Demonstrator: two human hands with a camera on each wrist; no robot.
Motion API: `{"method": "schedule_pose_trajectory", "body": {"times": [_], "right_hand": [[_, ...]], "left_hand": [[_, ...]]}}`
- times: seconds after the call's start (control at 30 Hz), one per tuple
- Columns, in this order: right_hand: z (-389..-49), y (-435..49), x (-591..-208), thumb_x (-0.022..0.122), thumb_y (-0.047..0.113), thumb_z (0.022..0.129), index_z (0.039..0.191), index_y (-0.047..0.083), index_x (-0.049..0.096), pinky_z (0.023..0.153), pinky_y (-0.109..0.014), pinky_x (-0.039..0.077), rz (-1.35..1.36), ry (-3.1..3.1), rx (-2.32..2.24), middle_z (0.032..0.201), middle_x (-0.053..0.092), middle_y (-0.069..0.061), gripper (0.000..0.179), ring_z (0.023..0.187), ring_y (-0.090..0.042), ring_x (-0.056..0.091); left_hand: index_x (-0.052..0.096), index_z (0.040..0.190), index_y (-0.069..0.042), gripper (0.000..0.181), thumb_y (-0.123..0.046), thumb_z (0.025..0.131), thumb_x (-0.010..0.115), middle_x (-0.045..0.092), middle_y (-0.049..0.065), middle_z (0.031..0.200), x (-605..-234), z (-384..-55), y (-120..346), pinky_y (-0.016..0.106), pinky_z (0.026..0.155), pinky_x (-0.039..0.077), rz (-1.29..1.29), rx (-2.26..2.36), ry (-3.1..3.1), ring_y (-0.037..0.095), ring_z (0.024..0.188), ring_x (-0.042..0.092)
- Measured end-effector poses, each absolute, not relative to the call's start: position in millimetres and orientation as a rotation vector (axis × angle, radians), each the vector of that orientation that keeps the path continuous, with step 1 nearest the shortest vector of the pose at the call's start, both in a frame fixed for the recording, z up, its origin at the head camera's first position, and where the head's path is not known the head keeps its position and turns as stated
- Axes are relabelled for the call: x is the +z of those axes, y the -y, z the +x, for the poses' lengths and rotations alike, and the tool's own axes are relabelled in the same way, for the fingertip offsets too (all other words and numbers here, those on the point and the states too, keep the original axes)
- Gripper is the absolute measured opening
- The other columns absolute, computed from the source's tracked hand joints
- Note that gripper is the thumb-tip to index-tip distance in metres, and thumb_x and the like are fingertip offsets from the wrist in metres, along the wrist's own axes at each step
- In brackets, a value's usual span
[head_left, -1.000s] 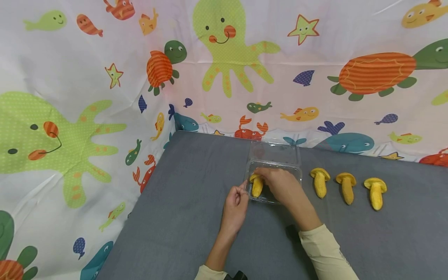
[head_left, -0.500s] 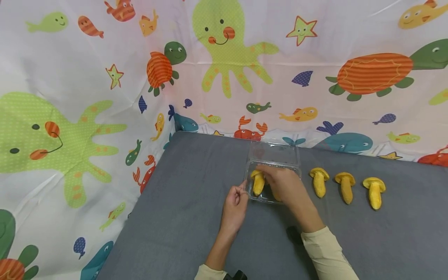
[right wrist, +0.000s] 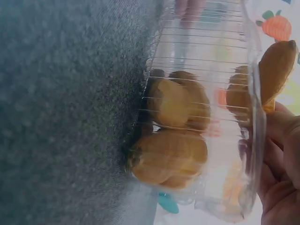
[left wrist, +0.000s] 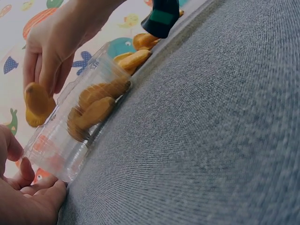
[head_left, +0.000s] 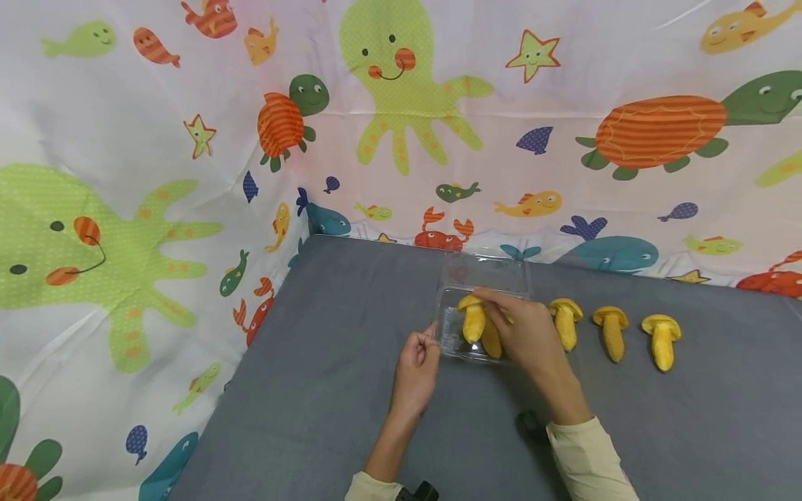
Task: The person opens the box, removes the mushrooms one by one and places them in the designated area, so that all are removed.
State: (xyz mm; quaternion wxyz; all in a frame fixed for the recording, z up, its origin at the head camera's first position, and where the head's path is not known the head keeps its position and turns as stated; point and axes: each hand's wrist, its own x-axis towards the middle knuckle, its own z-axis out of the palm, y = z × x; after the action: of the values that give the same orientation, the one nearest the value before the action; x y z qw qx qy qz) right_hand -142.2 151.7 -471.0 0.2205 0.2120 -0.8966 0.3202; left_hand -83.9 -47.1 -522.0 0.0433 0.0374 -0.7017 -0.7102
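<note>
In the head view a clear plastic clamshell box (head_left: 451, 341) lies on the table with its lid (head_left: 485, 268) folded back. My left hand (head_left: 416, 372) holds the box's near left corner. A yellow mushroom (head_left: 473, 323) is pinched by its cap in my right hand (head_left: 529, 337), over the box. The left wrist view has this mushroom (left wrist: 38, 105) raised above the box rim, stem toward the camera. Inside the box lie other mushrooms (left wrist: 96, 112), seen through the wall; the head view has one mushroom (head_left: 491, 339) partly covered by the right hand.
Right of the box, three more yellow mushrooms lie in a row: the nearest mushroom (head_left: 566, 323), a middle one, the brownish mushroom (head_left: 610, 332), and the far mushroom (head_left: 662, 341). Grey cloth (head_left: 313, 390) covers the table. A sea-animal printed curtain (head_left: 401, 209) hangs behind and left.
My right hand has lifted the mushroom from the box's left side and moved it a little right. Another mushroom inside has come into sight. The left hand stays at the corner.
</note>
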Motion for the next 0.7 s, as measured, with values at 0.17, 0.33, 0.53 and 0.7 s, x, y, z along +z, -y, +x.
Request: {"method": "schedule_pose_trajectory", "body": {"times": [0.17, 0.33, 0.53, 0.7], "right_hand": [[-138.7, -155.8, -470.5, 0.079, 0.006, 0.094, 0.125, 0.016, 0.079, 0.056, -0.037, 0.055, 0.547, 2.419, 0.921, 0.114, 0.080, -0.007, 0.032, 0.063, -0.017, 0.070], [-133.2, -164.9, -468.4, 0.079, 0.003, 0.093, 0.123, 0.016, 0.080, 0.057, -0.026, 0.052, 0.462, 2.387, 0.964, 0.112, 0.081, -0.006, 0.032, 0.070, -0.018, 0.073], [-121.4, -178.7, -464.8, 0.079, 0.001, 0.093, 0.122, 0.015, 0.080, 0.071, -0.002, 0.043, 0.329, 2.349, 1.046, 0.110, 0.081, -0.006, 0.032, 0.089, -0.024, 0.079], [-112.2, -189.1, -467.4, 0.078, 0.002, 0.094, 0.121, 0.017, 0.081, 0.067, -0.004, 0.043, 0.230, 2.304, 1.089, 0.108, 0.081, -0.004, 0.030, 0.091, -0.023, 0.079]], "left_hand": [[0.051, 0.093, -0.004, 0.011, -0.006, 0.103, 0.052, 0.058, 0.017, 0.152, -520.5, -85.6, 50.1, 0.040, 0.114, 0.042, 0.117, -2.158, 2.148, 0.027, 0.145, 0.050], [0.052, 0.092, -0.003, 0.010, -0.003, 0.102, 0.052, 0.058, 0.018, 0.151, -521.5, -85.8, 50.0, 0.042, 0.116, 0.041, 0.100, -2.171, 2.132, 0.028, 0.144, 0.051], [0.051, 0.092, -0.003, 0.010, -0.002, 0.103, 0.051, 0.056, 0.019, 0.153, -523.2, -83.8, 46.6, 0.041, 0.117, 0.038, 0.109, -2.212, 2.122, 0.028, 0.145, 0.049], [0.051, 0.092, -0.003, 0.011, -0.003, 0.103, 0.051, 0.055, 0.020, 0.153, -521.6, -83.6, 44.9, 0.042, 0.118, 0.038, 0.120, -2.214, 2.119, 0.028, 0.146, 0.049]]}}
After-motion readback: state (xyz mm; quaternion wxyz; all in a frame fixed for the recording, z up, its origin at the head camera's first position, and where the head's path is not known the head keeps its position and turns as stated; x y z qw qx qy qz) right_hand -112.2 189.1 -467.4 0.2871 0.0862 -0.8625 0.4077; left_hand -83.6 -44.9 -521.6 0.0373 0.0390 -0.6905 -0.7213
